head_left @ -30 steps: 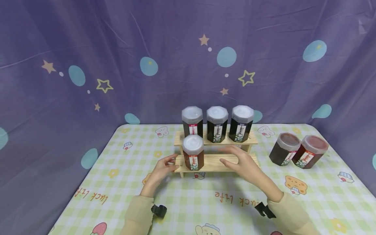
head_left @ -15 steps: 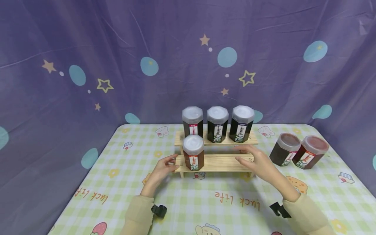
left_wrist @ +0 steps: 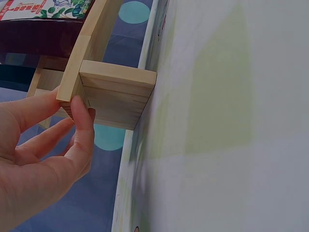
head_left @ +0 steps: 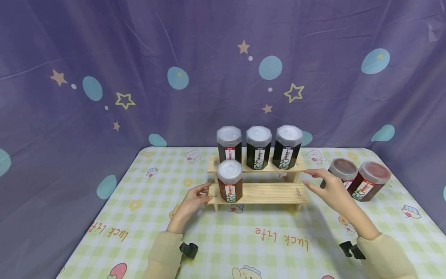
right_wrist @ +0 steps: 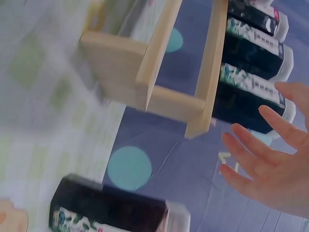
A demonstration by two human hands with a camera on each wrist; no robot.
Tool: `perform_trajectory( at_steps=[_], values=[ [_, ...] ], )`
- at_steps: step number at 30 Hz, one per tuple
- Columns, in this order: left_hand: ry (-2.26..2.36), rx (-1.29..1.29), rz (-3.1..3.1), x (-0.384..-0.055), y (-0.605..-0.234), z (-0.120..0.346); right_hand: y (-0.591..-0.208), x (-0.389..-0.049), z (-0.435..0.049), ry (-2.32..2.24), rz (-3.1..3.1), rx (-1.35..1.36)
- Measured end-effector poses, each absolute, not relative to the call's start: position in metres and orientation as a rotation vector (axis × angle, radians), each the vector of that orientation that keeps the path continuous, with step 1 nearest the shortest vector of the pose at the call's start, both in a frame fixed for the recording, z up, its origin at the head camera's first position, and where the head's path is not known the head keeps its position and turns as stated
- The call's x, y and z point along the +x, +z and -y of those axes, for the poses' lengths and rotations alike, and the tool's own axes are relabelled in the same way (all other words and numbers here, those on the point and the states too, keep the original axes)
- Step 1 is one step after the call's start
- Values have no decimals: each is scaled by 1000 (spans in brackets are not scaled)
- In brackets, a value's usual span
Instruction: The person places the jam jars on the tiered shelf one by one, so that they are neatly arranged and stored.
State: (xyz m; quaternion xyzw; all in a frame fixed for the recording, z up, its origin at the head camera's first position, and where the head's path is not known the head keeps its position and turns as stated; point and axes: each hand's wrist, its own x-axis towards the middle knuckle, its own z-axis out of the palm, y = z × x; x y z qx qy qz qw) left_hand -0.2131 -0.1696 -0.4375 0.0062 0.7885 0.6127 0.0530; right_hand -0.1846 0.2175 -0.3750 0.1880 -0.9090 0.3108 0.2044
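My left hand pinches the left end of the lower plank of a two-tier wooden rack; in the left wrist view, the thumb and fingers of the left hand close on the plank's end. On that lower tier, near its left end, stands a reddish-brown jar with a clear lid. My right hand is off the rack's right end with fingers spread, holding nothing. It partly covers a dark jar in the head view. In the right wrist view the right hand is apart from the jars.
Three dark jars, left, middle and right, stand on the upper tier. A dark red jar is on the table's right side. The checked tablecloth ends at a purple curtain.
My right hand has moved right, from over the lower tier to beside the dark jar on the table. The left hand, rack and jars stay in place.
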Motion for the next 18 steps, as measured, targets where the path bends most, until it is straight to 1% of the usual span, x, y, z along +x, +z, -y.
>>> perform_trajectory(
  at_steps=[18],
  values=[
    [1860, 40, -2401, -212, -437, 170, -370, -188, -254, 832, 2620, 356]
  ],
)
